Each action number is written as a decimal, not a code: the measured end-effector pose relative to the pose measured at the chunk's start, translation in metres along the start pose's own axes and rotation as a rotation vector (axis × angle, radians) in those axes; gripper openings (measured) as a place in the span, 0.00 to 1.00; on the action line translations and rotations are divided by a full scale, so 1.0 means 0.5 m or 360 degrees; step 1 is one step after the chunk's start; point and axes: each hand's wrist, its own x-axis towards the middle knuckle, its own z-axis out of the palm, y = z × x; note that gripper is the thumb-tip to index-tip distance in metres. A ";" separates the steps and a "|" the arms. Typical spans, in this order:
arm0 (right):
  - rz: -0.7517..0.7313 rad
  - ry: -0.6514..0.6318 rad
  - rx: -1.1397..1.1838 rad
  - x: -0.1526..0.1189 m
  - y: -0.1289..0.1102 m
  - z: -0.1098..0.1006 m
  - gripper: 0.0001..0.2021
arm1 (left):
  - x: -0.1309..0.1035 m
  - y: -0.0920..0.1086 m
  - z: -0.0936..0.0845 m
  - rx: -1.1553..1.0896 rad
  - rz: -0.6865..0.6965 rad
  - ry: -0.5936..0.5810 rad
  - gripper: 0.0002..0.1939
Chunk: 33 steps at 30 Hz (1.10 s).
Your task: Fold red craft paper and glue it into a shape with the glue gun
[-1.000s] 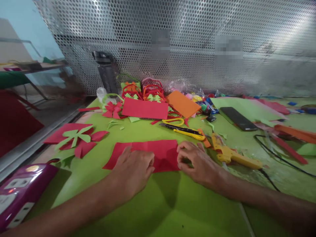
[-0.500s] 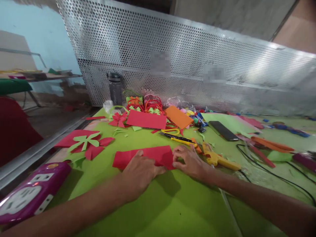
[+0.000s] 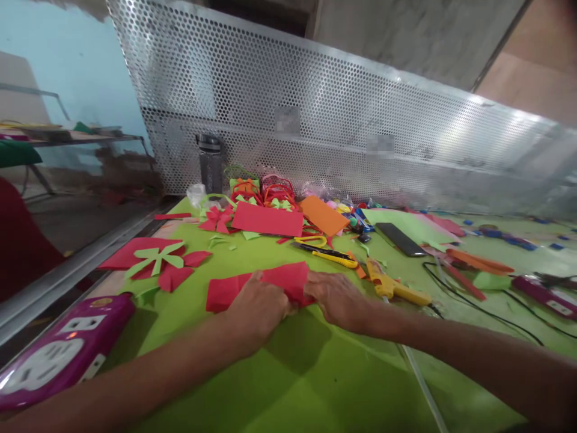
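A folded red sheet [image 3: 229, 290] lies at the middle of the green-covered table. My left hand [image 3: 261, 307] is closed on its near edge, thumb on top. At its right end my right hand [image 3: 336, 297] pinches the red material, fingers pressed together. Just behind my right hand lie a yellow cutter [image 3: 334, 258] and yellow-handled scissors [image 3: 311, 241]. A yellow glue gun [image 3: 396, 288] rests to the right of that hand. Red pieces with a light green flower shape [image 3: 157, 257] lie to the left.
A purple power strip [image 3: 67, 349] is at the front left. Farther back stand a dark bottle [image 3: 210, 165], a flat red piece [image 3: 268, 219] and an orange one [image 3: 323, 215]. A black phone [image 3: 400, 239] and cables lie right. A perforated metal panel [image 3: 252, 78] closes the back.
My right hand has shifted slightly left and its fingers have closed onto the red sheet's right end. My left fingers have curled in more. The view has turned slightly.
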 end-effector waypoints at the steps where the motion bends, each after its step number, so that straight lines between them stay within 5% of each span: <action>1: 0.0053 -0.0042 0.0043 0.007 0.001 -0.006 0.11 | -0.001 0.000 -0.002 0.0011 -0.0006 -0.0026 0.17; 9: 0.0219 -0.0526 0.0372 0.060 0.026 -0.047 0.05 | -0.004 0.005 -0.013 0.0163 0.0054 -0.0122 0.18; 18: 0.0473 -0.0490 0.0398 0.084 -0.002 -0.053 0.15 | -0.003 0.010 -0.013 0.0191 -0.0019 -0.0141 0.16; 33: 0.0670 -0.0490 0.0623 0.028 0.071 -0.064 0.11 | -0.001 0.012 -0.015 0.0359 -0.0049 -0.0208 0.19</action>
